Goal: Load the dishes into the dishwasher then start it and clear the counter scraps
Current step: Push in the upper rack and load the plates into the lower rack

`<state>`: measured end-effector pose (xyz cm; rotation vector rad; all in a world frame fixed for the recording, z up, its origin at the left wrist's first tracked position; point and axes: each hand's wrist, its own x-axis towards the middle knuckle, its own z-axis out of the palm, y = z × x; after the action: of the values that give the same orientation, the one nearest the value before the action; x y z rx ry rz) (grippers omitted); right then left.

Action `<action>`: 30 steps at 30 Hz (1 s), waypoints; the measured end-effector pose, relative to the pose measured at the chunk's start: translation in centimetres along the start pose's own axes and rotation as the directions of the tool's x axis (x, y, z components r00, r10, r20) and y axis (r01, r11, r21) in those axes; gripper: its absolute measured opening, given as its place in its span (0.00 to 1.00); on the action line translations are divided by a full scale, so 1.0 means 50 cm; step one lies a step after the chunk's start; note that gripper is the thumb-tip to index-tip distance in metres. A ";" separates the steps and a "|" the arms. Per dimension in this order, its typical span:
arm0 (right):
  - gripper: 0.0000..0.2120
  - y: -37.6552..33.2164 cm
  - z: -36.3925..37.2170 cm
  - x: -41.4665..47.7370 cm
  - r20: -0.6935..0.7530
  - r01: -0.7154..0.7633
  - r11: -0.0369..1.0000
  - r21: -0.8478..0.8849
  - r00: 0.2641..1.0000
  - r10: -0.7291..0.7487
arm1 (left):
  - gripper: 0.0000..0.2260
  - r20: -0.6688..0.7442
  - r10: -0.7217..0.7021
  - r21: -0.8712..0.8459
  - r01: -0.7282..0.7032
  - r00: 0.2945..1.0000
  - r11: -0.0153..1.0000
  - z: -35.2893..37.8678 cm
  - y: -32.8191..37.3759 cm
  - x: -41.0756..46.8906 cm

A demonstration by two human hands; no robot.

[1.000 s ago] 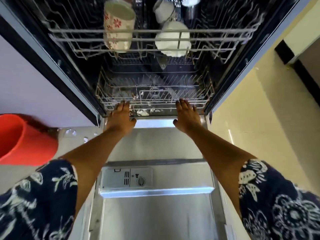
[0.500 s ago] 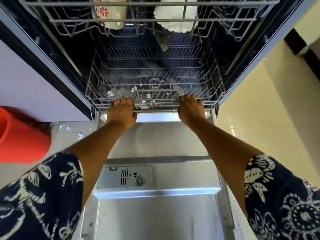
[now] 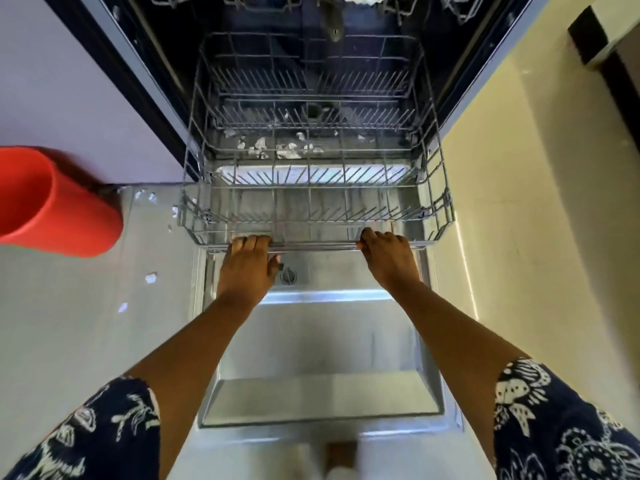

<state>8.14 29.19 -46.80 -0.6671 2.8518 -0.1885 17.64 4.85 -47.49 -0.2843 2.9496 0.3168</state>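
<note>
The dishwasher (image 3: 145,84) stood open, its door (image 3: 318,341) lying flat in front of the cavity. The lower rack (image 3: 433,188), made of grey wire, sat partly drawn out, its front half over the door and its back half inside the dishwasher. It carried no dishes; white scraps (image 3: 287,152) lay scattered beneath its wires near the cavity's front edge. Left of the rack, on the pale floor (image 3: 69,323), lay a red bucket (image 3: 52,202) on its side, with a few more white bits (image 3: 150,277) between it and the door. Both hands gripped the rack's front rail: the left hand (image 3: 247,268) curled its fingers over the wire left of centre, and the right hand (image 3: 389,254) closed around it right of centre. Just behind the left hand, a round dial (image 3: 288,276) showed on the door.
</note>
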 end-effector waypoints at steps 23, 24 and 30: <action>0.17 -0.027 0.038 -0.270 0.389 -0.057 0.998 -0.003 0.920 0.054 | 0.12 0.115 -0.110 -0.172 0.129 0.987 0.977 0.023 0.023 -0.266; 0.18 -0.034 0.020 -0.270 0.402 -0.080 0.997 -0.008 0.912 0.077 | 0.13 0.159 -0.169 -0.259 0.206 0.973 0.944 0.007 0.028 -0.266; 0.14 -0.161 -0.276 -0.239 0.329 -0.148 0.984 0.103 0.938 0.107 | 0.12 0.277 -0.371 -0.534 0.463 0.886 0.707 -0.290 0.080 -0.272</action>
<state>18.87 28.49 -29.98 -0.4387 2.5322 -0.2153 27.97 7.73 -30.29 -0.9453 2.4470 1.1275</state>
